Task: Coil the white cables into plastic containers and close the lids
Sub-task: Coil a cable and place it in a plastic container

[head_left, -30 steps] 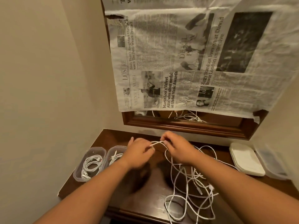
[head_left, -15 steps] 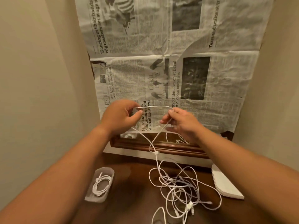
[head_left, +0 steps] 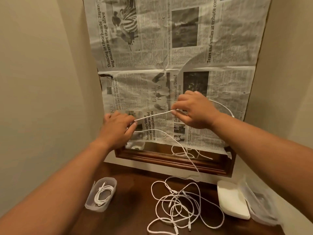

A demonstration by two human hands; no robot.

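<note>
Both hands are raised in front of the newspaper-covered mirror with a white cable [head_left: 153, 114] stretched between them. My left hand [head_left: 118, 123] pinches one end of the span, my right hand [head_left: 193, 110] pinches the other. From the right hand the cable loops out to the right; another strand falls from the left hand down to a tangle of white cables [head_left: 179, 204] on the dark wooden table. A clear plastic container [head_left: 101, 194] at the left holds one coiled white cable.
White lids [head_left: 232, 200] and a clear plastic container [head_left: 260, 206] lie at the table's right. A wooden-framed mirror [head_left: 169, 160] covered with newspaper [head_left: 169, 65] stands behind the table. Beige walls close in left and right.
Both hands rose from the table to chest height with the cable, then spread apart, drawing a longer span taut. The camera tilted up; only one left container shows now.
</note>
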